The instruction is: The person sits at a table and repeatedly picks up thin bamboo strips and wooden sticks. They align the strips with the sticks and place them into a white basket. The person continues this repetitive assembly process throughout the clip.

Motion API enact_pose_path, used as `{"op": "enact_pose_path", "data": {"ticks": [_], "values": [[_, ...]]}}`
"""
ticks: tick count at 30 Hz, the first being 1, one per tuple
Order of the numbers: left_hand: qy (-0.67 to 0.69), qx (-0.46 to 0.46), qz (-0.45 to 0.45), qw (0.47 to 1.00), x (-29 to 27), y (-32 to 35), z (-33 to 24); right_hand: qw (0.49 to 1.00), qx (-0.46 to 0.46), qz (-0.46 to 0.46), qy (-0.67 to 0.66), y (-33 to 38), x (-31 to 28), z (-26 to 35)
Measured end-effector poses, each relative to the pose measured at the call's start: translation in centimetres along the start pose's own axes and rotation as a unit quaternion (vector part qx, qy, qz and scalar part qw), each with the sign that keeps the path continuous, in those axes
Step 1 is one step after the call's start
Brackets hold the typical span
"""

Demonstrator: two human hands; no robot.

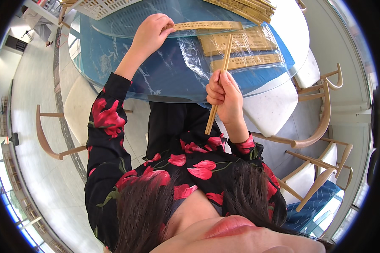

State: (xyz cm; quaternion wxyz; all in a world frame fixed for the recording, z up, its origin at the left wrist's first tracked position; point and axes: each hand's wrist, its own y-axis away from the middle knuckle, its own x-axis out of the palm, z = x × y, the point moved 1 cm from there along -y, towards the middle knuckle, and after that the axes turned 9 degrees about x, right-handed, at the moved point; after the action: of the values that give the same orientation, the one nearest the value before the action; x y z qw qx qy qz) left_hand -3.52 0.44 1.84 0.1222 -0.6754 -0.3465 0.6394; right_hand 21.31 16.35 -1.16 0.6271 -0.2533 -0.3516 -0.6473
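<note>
Left side. The left hand (150,33) is extended well forward over the table (114,59), arm nearly straight, fingers curled down and pinching the near end of a long tan paper sleeve (207,25). The sleeve lies flat on the raised glass turntable (126,23), pointing away to the right. Risk noted: the grip is on the very end only; a pull at an angle could bend or tear the paper, or slide the sleeve across the smooth glass out of line.

Centre. A sheet of clear plastic wrap (198,59) lies crumpled on the table between the two hands, partly covering a stack of further tan sleeves (240,42). Risk noted: the loose wrap could catch on a wrist or on a stick tip and drag the stack with it.

Right side. The right hand (224,95) is drawn back close to the body at the table's near edge, elbow bent, closed in a fist around a pair of wooden chopsticks (219,82). The sticks stand steeply, tips up over the stacked sleeves, lower ends hanging below the fist over the lap. Risk noted: the hold is near mid-length, so the two sticks may splay or slip apart, and one could fall off the table edge to the floor. The sticks are well apart from the sleeve mouth held by the left hand, so lining them up will demand care.

Far edge. More bundled sleeves (249,8) and a white basket (101,6) sit beyond the turntable, untouched.
</note>
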Motion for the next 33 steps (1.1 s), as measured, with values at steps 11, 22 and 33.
{"op": "enact_pose_path", "data": {"ticks": [11, 22, 33], "values": [[-0.039, 0.064, -0.022, 0.997, 0.1, -0.1, 0.1, 1.000, 0.006, 0.002, -0.004, 0.0, -0.3, -0.3], [0.544, -0.363, -0.142, 0.743, -2.8, 2.1, -3.3, 0.999, 0.029, -0.001, 0.041, 0.1, 0.8, -0.7], [0.694, -0.388, -0.276, 0.540, -2.6, 8.7, -13.3, 0.994, 0.066, -0.011, 0.085, -1.9, 4.8, -4.3]]}}
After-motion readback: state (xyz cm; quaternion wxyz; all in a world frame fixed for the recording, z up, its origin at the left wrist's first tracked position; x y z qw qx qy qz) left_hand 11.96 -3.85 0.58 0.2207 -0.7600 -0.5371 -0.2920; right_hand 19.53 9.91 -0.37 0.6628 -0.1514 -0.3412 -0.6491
